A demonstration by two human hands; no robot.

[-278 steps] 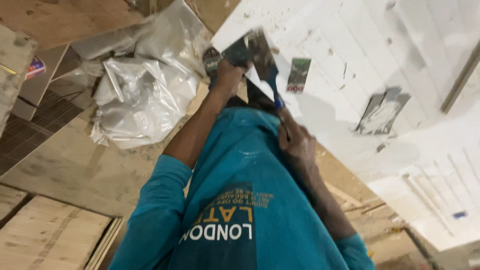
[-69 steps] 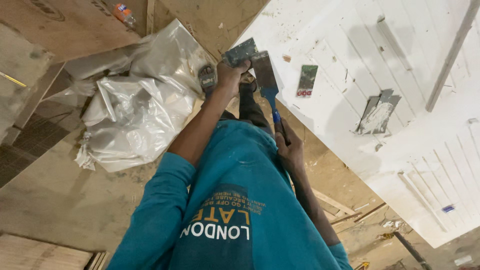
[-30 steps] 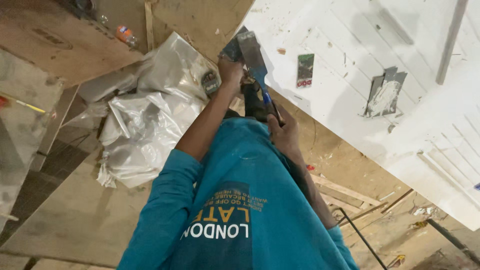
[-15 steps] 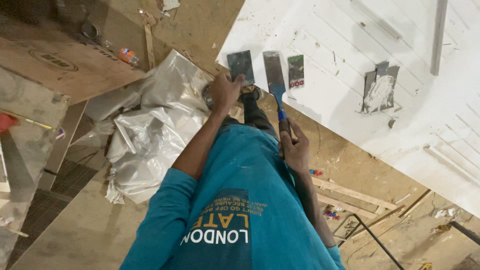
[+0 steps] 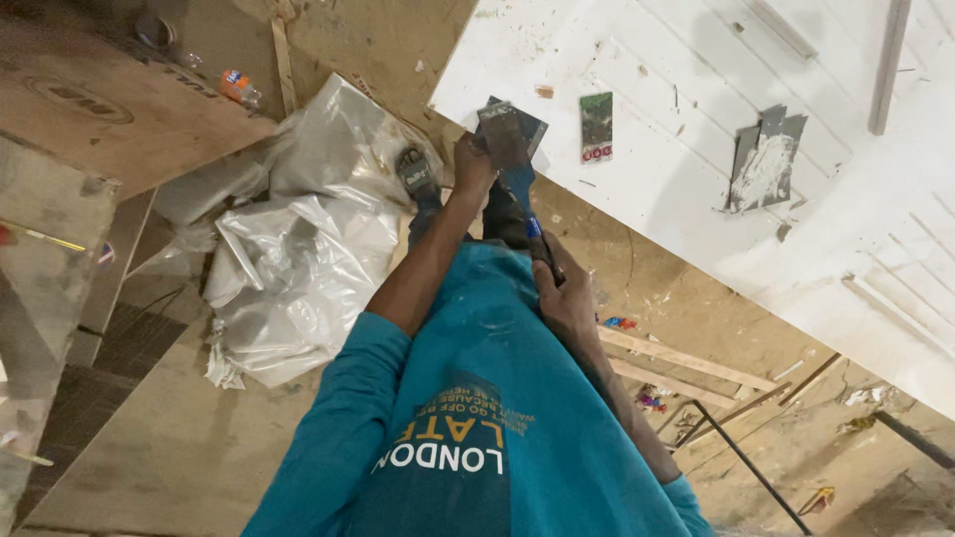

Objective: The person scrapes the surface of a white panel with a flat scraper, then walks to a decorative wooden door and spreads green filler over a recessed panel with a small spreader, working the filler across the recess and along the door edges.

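White, grooved and speckled with dried filler, a board [image 5: 696, 129] fills the upper right, its long lower edge running diagonally down to the right. At its near corner a flat metal plate [image 5: 527, 124] is gripped in the left hand [image 5: 474, 164], fingers closed on the plate's lower edge. A putty knife [image 5: 507, 144] is held by the right hand [image 5: 567, 293], which is wrapped around the blue handle low down (the blade is laid across the plate, just over the board's corner). Farther along the board a small dark card [image 5: 597, 126] lies flat, and well apart to the right a second scraper pair [image 5: 764, 159] smeared with pale filler is seen. Left of the arms, crumpled clear plastic sheeting [image 5: 298, 239] is heaped on the dusty floor [image 5: 179, 447]. Open floor is left below the sheeting. Thin wooden strips [image 5: 686, 360] and a dark rod [image 5: 746, 462] lie under the board's edge. Brown plywood [image 5: 109, 109] lies at the upper left.
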